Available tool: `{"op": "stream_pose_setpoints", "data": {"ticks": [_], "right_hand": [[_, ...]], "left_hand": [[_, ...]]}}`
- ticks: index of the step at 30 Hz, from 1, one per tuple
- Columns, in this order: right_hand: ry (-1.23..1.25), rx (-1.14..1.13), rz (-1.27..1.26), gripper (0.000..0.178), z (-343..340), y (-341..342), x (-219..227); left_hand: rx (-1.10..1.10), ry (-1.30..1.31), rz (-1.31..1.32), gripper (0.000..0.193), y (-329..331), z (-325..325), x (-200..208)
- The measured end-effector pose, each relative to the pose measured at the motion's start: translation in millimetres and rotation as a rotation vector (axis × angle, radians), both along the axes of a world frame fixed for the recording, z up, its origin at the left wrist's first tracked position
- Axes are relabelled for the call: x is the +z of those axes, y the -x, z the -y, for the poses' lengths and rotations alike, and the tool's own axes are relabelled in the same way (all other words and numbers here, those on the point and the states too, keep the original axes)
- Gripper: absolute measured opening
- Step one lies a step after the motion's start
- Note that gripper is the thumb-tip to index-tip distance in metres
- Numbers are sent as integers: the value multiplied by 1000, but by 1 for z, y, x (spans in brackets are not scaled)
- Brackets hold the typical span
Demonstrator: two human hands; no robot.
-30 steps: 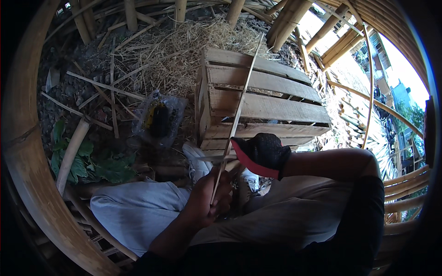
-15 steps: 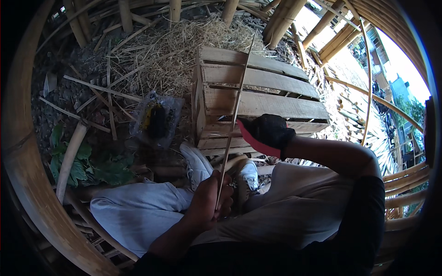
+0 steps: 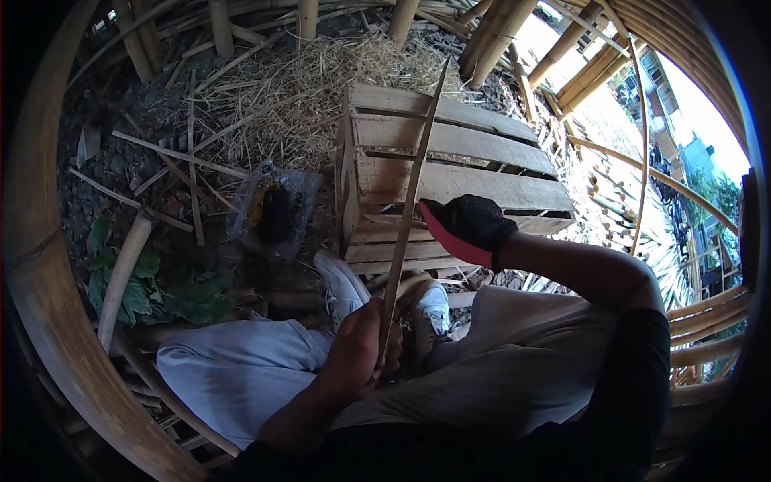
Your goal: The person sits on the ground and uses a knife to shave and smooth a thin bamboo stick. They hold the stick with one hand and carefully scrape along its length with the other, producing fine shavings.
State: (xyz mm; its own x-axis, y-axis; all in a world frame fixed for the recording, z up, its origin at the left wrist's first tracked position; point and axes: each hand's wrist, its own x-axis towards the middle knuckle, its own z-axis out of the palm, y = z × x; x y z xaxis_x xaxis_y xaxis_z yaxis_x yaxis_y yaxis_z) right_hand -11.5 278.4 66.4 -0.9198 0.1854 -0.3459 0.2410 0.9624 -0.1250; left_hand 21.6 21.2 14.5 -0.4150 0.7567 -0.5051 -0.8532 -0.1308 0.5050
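A long, thin bamboo strip (image 3: 408, 201) slants up from my lap across the front of a wooden slatted crate (image 3: 482, 183), its tip pointing away from me. My bare left hand (image 3: 361, 341) is closed around the strip's lower end, between my knees. On my right hand (image 3: 470, 229) is a black and red glove. It is bent at the wrist beside the middle of the strip, in front of the crate's near edge. Its fingers look curled, but what they hold, if anything, is hidden by the glove.
Left of the crate lies a clear plastic bag (image 3: 277, 209) with a black and yellow thing inside. Dry straw (image 3: 321, 104) covers the ground behind. A thick bamboo pole (image 3: 88, 353) curves along the left. Green leaves (image 3: 128, 281) and loose bamboo sticks lie nearby.
The bamboo strip has turned about its length and shows a broader face. My gloved right hand has shifted slightly to the right; my left hand keeps its hold.
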Motion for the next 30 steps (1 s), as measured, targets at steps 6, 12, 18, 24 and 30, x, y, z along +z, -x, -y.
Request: {"op": "stream_pose_setpoints", "data": {"ticks": [6, 12, 18, 24, 30], "right_hand": [[126, -8, 113, 64, 35, -10, 19], [-13, 3, -11, 63, 1, 15, 4], [-13, -106, -30, 69, -27, 27, 6], [15, 357, 93, 49, 56, -11, 20], [-158, 244, -134, 57, 13, 16, -11]], "left_hand": [[-6, -99, 104, 41, -2, 6, -8], [-17, -66, 94, 42, 2, 3, -5], [-44, -167, 120, 40, 3, 4, -9], [-52, -80, 107, 38, 5, 7, -6], [-50, -88, 89, 38, 6, 7, -5]]}}
